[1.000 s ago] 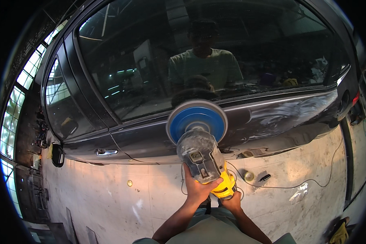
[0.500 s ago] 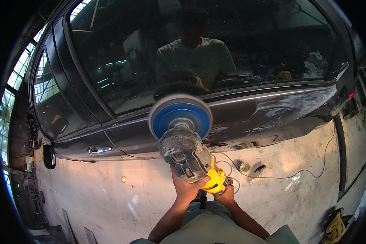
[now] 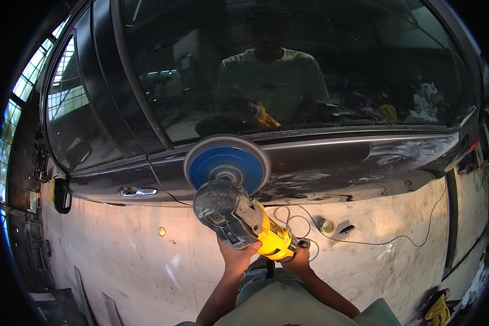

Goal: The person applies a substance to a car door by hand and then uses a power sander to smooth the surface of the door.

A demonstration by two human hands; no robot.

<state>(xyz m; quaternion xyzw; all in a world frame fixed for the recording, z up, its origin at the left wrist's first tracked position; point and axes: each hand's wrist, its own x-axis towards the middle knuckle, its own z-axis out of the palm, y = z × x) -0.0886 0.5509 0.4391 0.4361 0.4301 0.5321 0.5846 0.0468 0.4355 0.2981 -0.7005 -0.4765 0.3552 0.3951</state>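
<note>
I have the polisher at eleven o'clock, left hand cradling its head, right hand gripping its rear; tilting could snag the blue disc on the window trim.

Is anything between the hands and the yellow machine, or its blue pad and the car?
Nothing visible: the left hand and right hand hold the yellow machine, and no object shows between its blue pad and the car.
</note>
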